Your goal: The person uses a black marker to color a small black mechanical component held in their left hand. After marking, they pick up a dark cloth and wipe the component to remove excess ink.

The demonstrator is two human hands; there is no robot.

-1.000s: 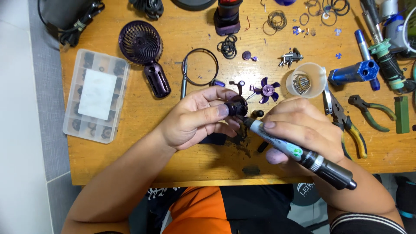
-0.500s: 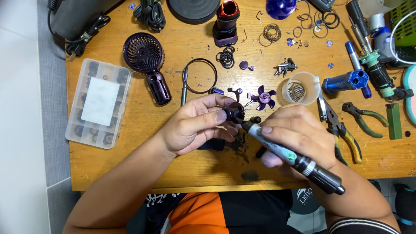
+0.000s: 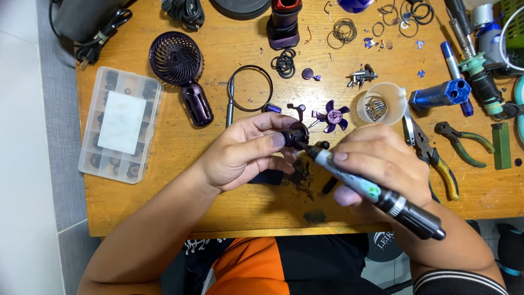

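My left hand [image 3: 243, 150] pinches a small dark round motor part [image 3: 295, 134] between thumb and fingers, just above the wooden table [image 3: 180, 207]. My right hand [image 3: 382, 164] grips a thick pen-shaped power tool [image 3: 376, 194]; its thin tip touches the motor part. A purple fan blade [image 3: 332, 116] lies just beyond the hands. The dismantled purple handheld fan body [image 3: 183, 71], with its round grille, lies to the far left of my left hand.
A clear compartment box [image 3: 120, 124] sits at the left edge. A clear cup [image 3: 380, 104] holding metal bits, pliers [image 3: 436, 161], green-handled cutters [image 3: 464, 139], a blue block [image 3: 439, 94], black rings [image 3: 284, 63] and a wire hoop [image 3: 249, 87] lie about.
The view has shifted slightly. Both hands stay together on the small motor part, with the tool tip kept against it.
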